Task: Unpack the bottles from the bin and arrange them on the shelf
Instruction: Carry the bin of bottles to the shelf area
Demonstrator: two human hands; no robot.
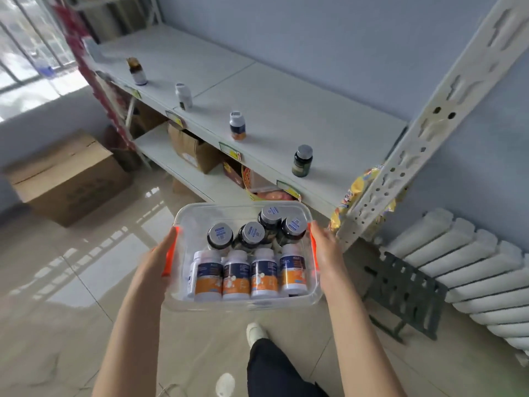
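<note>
**Stock on hand: one bin held, four bottles shelved**

Floor, far left: 1 closed cardboard box (65,179).

White shelf (286,90), upper board: 4 bottles standing upright in a row along the front edge, well apart from each other. In order they are 1 amber bottle (136,71), 1 white bottle (183,96), 1 white-and-orange bottle (237,125) and 1 dark green bottle (302,161). Lower board: 1 open carton (191,147).

Left hand (160,256): grips the left side of the clear bin (246,306) at its orange latch.

The clear bin is carried in the air in front of the shelf, below its front edge, and has no lid on. Contents:
- Far row: 4 dark bottles with grey caps (250,233), upright and clustered together.
- Near row: 4 white bottles with orange labels (236,275), side by side and touching.
- At the left end, 1 more white bottle (191,272), partly hidden; its label cannot be made out.

Right hand (326,250): grips the right side of the bin at the other orange latch.

Floor, right: 1 grey folded stool (406,293) leaning beside 1 white radiator (472,267).
</note>
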